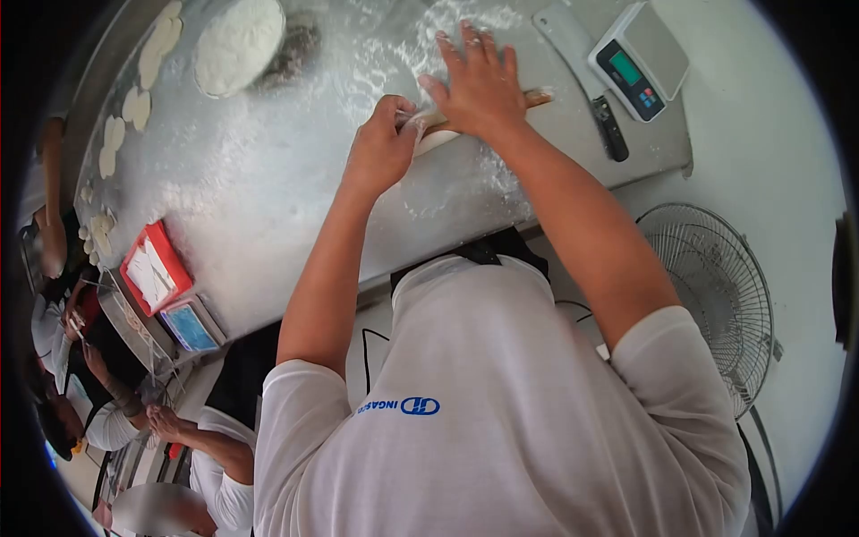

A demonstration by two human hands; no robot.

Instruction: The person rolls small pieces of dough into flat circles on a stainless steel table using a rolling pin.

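Note:
My left hand (383,148) is curled, its fingers pinching the edge of a small pale piece of dough (437,141). A brown wooden rolling pin (539,97) lies over the dough, close to those fingers. My right hand (483,89) rests flat across the pin with its fingers spread and floury. Part of the pin and most of the dough are hidden beneath my hands. Loose flour is scattered over the metal table (295,179) around them.
A bowl of flour (240,45) stands at the far left. Flattened dough pieces (139,107) line the left edge. To the right lie a cleaver (573,49) and a digital scale (637,67). A red tray (161,264), a fan (711,295) and several co-workers (224,456) surround the table.

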